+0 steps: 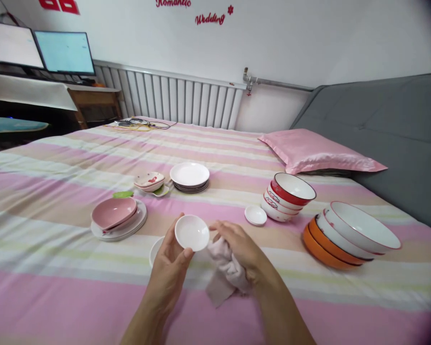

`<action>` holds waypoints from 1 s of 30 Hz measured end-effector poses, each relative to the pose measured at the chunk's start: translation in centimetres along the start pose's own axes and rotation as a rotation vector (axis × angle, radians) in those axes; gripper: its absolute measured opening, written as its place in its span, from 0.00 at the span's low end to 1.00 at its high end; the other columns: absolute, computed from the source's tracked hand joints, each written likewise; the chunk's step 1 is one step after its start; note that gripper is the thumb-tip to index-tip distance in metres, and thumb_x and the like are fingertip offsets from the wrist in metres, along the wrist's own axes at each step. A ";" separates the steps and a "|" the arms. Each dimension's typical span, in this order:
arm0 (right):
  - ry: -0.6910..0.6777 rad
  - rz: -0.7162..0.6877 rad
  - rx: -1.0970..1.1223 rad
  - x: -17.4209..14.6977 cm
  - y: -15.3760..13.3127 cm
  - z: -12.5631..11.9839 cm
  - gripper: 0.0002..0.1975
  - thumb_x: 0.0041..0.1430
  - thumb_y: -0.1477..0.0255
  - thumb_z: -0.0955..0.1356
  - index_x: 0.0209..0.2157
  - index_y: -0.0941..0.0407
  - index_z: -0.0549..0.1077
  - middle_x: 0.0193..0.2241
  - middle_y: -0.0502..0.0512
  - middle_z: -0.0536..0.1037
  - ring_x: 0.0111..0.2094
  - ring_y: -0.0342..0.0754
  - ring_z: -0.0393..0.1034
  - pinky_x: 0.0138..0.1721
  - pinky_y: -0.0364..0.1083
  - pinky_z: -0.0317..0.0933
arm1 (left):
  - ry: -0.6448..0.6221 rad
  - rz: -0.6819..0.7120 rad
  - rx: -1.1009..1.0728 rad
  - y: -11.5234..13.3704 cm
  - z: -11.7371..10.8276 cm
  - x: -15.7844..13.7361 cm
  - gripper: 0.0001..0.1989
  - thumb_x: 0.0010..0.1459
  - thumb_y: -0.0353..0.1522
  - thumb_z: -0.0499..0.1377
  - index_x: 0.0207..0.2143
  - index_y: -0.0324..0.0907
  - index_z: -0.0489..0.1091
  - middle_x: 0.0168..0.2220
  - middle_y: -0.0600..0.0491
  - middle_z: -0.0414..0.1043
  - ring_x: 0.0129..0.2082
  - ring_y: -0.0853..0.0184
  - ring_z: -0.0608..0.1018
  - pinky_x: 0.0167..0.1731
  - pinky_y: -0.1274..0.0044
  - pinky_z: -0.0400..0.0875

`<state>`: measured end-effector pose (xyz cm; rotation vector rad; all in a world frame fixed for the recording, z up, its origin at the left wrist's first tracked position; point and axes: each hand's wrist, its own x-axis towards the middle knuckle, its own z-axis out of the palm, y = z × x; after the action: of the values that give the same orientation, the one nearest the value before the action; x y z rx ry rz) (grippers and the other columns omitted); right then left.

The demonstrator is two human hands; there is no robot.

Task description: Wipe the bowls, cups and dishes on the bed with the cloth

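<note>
My left hand [170, 261] grips a small white dish [191, 233] by its edge, the hollow side tilted toward me. A crumpled pale cloth [226, 263] is bunched in my right hand [242, 249], whose fingertips come close to the dish's right edge. Whether they touch it I cannot tell. Behind my left hand, another white dish [155, 251] lies on the bed, mostly hidden. To the right of my hands sits a small white saucer [255, 215], close to a stack of red and white bowls [290, 191].
The striped bedspread [75, 297] bears everything. At left, pink bowls [115, 213] rest on white plates [143, 221]. Behind are patterned dishes [149, 180] and stacked white plates [189, 174]. Large orange and white bowls [345, 239] stand right, before a pink pillow [316, 148]. Cables [143, 125] lie far back.
</note>
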<state>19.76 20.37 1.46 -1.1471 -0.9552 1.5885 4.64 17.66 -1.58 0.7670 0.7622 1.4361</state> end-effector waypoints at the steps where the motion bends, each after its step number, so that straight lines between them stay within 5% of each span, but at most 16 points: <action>1: 0.117 -0.036 0.023 -0.1 -0.4 -0.1 0.13 0.45 0.62 0.70 0.27 0.57 0.66 0.19 0.44 0.65 0.19 0.38 0.58 0.21 0.38 0.53 | 0.013 -0.003 0.008 0.2 -0.1 0.0 0.36 0.47 0.34 0.65 0.58 0.51 0.58 0.59 0.50 0.62 0.59 0.56 0.61 0.53 0.72 0.61; 4: 0.332 -0.136 0.236 -0.3 -1.0 -0.2 0.10 0.41 0.67 0.66 0.27 0.54 0.62 0.18 0.42 0.61 0.17 0.38 0.56 0.18 0.38 0.52 | -0.021 -0.048 0.044 0.4 -0.4 -0.2 0.36 0.45 0.32 0.67 0.57 0.52 0.61 0.59 0.50 0.60 0.59 0.55 0.62 0.52 0.73 0.62; 7: 0.335 -0.212 0.294 -0.4 -0.5 0.6 0.10 0.38 0.71 0.63 0.28 0.53 0.60 0.18 0.42 0.60 0.18 0.40 0.58 0.19 0.39 0.53 | -0.126 -0.083 0.059 0.0 -0.5 -0.2 0.35 0.45 0.30 0.67 0.56 0.52 0.62 0.59 0.50 0.61 0.57 0.57 0.64 0.50 0.76 0.65; 14: 0.130 -0.505 -0.478 -0.9 1.1 2.7 0.07 0.49 0.75 0.64 0.33 0.56 0.69 0.33 0.52 0.73 0.33 0.45 0.68 0.35 0.42 0.61 | -0.186 -0.029 0.037 -0.5 -0.3 -0.1 0.37 0.46 0.27 0.65 0.58 0.51 0.58 0.57 0.48 0.64 0.56 0.57 0.66 0.50 0.73 0.66; 19: 0.250 -0.532 -0.771 -1.2 0.8 2.9 0.05 0.53 0.72 0.65 0.30 0.55 0.73 0.28 0.52 0.74 0.29 0.45 0.67 0.33 0.43 0.59 | -0.133 0.033 0.094 -0.7 -0.2 -0.2 0.37 0.44 0.26 0.66 0.57 0.52 0.60 0.59 0.48 0.62 0.57 0.54 0.65 0.50 0.71 0.67; 24: 0.326 -0.386 -0.625 -0.7 1.2 2.4 0.10 0.53 0.64 0.66 0.25 0.56 0.70 0.21 0.49 0.73 0.23 0.43 0.65 0.25 0.41 0.57 | -0.178 0.047 0.180 -1.2 0.1 -0.5 0.35 0.43 0.25 0.67 0.55 0.52 0.64 0.62 0.50 0.56 0.61 0.53 0.59 0.54 0.68 0.62; 30: 0.090 -0.435 -0.458 -0.9 0.9 1.8 0.10 0.55 0.65 0.65 0.29 0.58 0.73 0.25 0.51 0.74 0.27 0.44 0.66 0.28 0.41 0.59 | -0.224 -0.037 0.137 -0.8 0.1 -0.6 0.35 0.46 0.30 0.66 0.57 0.51 0.61 0.59 0.48 0.62 0.58 0.53 0.64 0.53 0.68 0.64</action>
<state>17.88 19.18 1.30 -1.1976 -1.4421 0.9873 5.18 17.02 -2.25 0.9957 0.7021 1.2490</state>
